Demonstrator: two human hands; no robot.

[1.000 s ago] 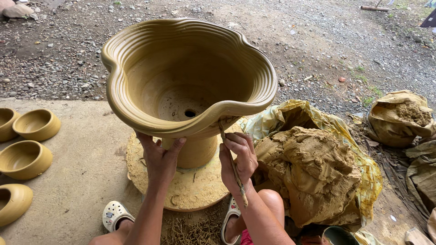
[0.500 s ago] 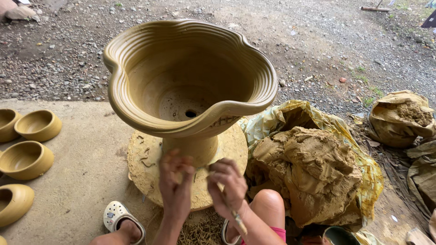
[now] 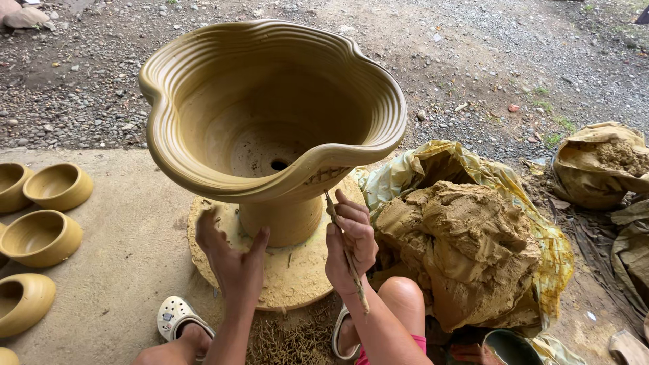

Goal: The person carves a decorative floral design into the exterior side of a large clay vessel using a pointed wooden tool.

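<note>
A large wet clay pot (image 3: 270, 115) with a wavy ribbed rim stands on a pedestal stem (image 3: 280, 220) on a round clay-caked wheel disc (image 3: 297, 270). My left hand (image 3: 233, 260) is spread flat on the disc just left of the stem, fingers apart. My right hand (image 3: 350, 243) grips a thin wooden stick tool (image 3: 346, 253), its tip raised to a small crosshatched patch (image 3: 326, 176) under the near rim.
A heap of raw clay (image 3: 466, 250) lies on yellow plastic to the right. A second clay-filled sack (image 3: 602, 162) sits farther right. Several small clay bowls (image 3: 40, 233) line the left edge of the concrete. My sandalled feet (image 3: 177, 316) rest below. Gravel lies beyond.
Both hands dropped from under the rim and met over the disc, then parted. The left hand now rests on the disc and the right has lifted the stick back to the rim.
</note>
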